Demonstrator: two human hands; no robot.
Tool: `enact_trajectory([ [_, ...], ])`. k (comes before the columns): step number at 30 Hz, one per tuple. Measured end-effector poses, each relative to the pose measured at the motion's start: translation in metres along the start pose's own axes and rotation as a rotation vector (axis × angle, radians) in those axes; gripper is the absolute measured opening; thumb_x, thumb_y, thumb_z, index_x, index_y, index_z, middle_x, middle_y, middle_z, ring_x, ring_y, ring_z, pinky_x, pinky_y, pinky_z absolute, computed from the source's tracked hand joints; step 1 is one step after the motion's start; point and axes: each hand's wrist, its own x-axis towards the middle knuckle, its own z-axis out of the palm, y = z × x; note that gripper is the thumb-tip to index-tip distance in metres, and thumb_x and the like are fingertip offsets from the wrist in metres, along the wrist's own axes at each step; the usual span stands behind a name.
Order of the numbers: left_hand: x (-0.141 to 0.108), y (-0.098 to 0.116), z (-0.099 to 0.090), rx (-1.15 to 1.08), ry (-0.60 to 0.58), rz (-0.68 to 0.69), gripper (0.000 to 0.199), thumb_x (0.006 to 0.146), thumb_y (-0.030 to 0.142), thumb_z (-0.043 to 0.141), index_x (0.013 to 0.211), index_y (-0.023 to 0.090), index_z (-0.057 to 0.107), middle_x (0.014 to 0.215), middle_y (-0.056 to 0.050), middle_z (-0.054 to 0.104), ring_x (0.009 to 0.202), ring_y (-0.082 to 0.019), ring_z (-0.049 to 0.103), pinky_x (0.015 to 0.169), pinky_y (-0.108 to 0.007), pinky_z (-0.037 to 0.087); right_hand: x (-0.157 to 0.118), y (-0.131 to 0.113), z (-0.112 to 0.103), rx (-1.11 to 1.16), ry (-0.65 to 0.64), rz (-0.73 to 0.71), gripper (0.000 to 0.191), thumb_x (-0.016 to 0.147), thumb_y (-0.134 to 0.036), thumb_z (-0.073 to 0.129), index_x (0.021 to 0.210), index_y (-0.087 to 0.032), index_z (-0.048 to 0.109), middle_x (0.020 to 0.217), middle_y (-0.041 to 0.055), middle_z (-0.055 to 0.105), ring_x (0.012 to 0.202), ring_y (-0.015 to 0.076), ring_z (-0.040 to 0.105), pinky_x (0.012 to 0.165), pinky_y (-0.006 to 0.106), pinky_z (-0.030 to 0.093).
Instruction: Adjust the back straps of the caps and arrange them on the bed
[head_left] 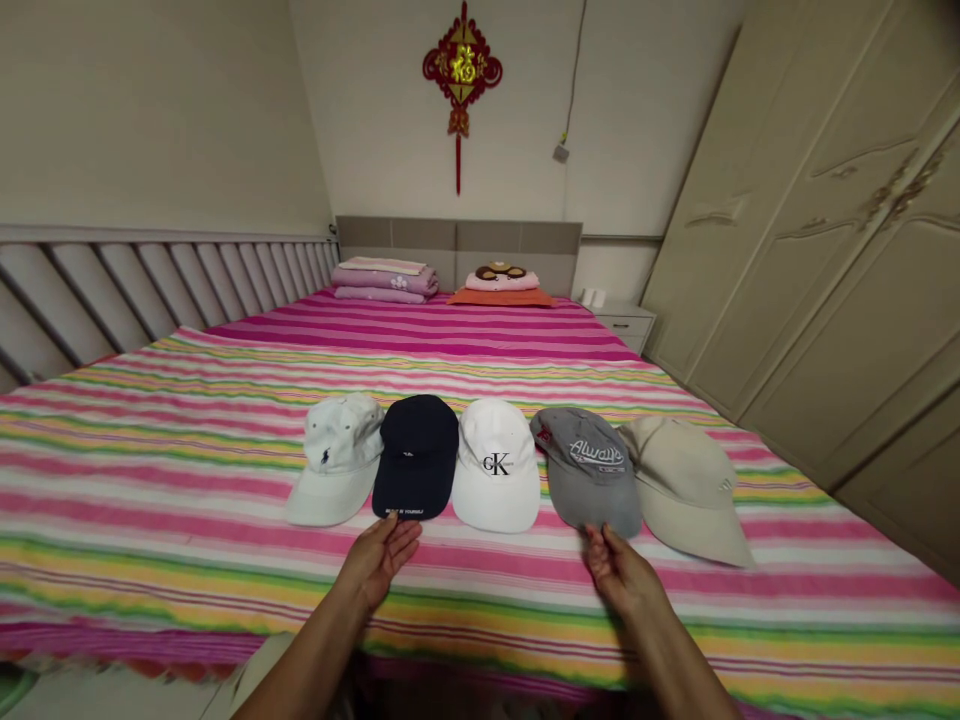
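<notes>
Several caps lie in a row on the striped bedspread. From the left come a pale cap (337, 465) with a small dark logo, a navy cap (417, 455), a white cap (496, 480) with "CK" lettering, a grey cap (592, 475) reading "Always", and a beige cap (686, 485). My left hand (384, 556) is palm up at the navy cap's front brim, its thumb and fingers closed on the edge. At the grey cap's brim, my right hand (616, 568) pinches the front edge with curled fingers.
Folded purple bedding (386, 282) and an orange cushion (502, 297) with pink bedding on top sit by the headboard (487, 240). A railing (180, 275) runs along the left. At the right are a white nightstand (622, 322) and a large wardrobe (810, 250).
</notes>
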Motion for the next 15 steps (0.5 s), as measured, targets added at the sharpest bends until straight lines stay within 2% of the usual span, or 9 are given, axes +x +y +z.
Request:
enact_trajectory([
  [4, 0.001, -0.001, -0.001, 0.0, -0.006, 0.002, 0.004, 0.079, 0.016, 0.052, 0.077, 0.013, 0.049, 0.074, -0.012, 0.065, 0.068, -0.018, 0.066, 0.065, -0.029, 0.053, -0.006, 0.003, 0.002, -0.053, 0.011, 0.0, 0.021, 0.085, -0.005, 0.04, 0.068, -0.015, 0.049, 0.052, -0.0019, 0.061, 0.038, 0.005, 0.055, 0.039, 0.01, 0.048],
  [7, 0.001, -0.001, -0.001, -0.002, -0.009, 0.004, 0.005, 0.079, 0.016, 0.051, 0.076, 0.013, 0.049, 0.074, -0.012, 0.065, 0.068, -0.018, 0.066, 0.065, -0.029, 0.053, -0.015, 0.01, 0.007, -0.131, -0.01, 0.052, 0.02, 0.085, -0.007, 0.041, 0.069, -0.012, 0.052, 0.051, 0.0027, 0.063, 0.039, 0.007, 0.057, 0.04, 0.012, 0.049],
  [11, 0.0, -0.001, 0.0, -0.001, -0.008, 0.004, 0.006, 0.079, 0.017, 0.052, 0.076, 0.013, 0.049, 0.074, -0.012, 0.065, 0.067, -0.018, 0.065, 0.064, -0.029, 0.052, -0.027, 0.029, 0.019, -0.243, -0.079, 0.129, 0.016, 0.083, -0.007, 0.045, 0.069, -0.007, 0.054, 0.053, 0.0108, 0.065, 0.042, 0.0117, 0.06, 0.04, 0.018, 0.05],
  [15, -0.001, -0.001, 0.001, -0.003, -0.008, 0.003, 0.006, 0.079, 0.017, 0.051, 0.076, 0.012, 0.049, 0.073, -0.012, 0.065, 0.067, -0.018, 0.065, 0.065, -0.03, 0.052, -0.028, 0.051, 0.037, -0.302, -0.123, 0.125, 0.011, 0.082, -0.009, 0.049, 0.072, -0.008, 0.054, 0.057, 0.0105, 0.067, 0.044, 0.0131, 0.061, 0.043, 0.022, 0.052],
])
